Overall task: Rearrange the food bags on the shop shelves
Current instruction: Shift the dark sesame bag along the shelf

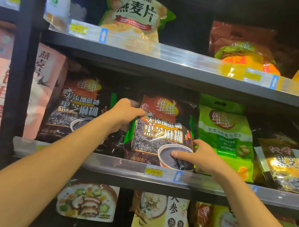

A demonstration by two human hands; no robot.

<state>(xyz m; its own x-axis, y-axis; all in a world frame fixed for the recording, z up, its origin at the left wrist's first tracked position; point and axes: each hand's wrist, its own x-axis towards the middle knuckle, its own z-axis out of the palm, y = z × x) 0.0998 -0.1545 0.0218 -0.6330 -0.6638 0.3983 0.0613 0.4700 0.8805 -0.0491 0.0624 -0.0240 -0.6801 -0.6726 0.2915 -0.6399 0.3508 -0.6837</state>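
A dark brown sesame paste bag (163,129) stands upright on the middle shelf (97,161). My left hand (125,112) grips its upper left edge, fingers tucked behind the bag. My right hand (200,154) holds its lower right side, thumb pressed across the front over the printed bowl. A second bag of the same kind (78,109) stands to the left, and a green soybean powder bag (223,137) touches the held bag on the right.
A black and gold bag (290,164) leans at far right, a pink oat bag (44,84) at left. The upper shelf (173,58) carries an oatmeal bag (133,15) and red-orange bags (242,47). Soup mix bags (88,200) hang below. A dark upright post (24,52) divides the shelving.
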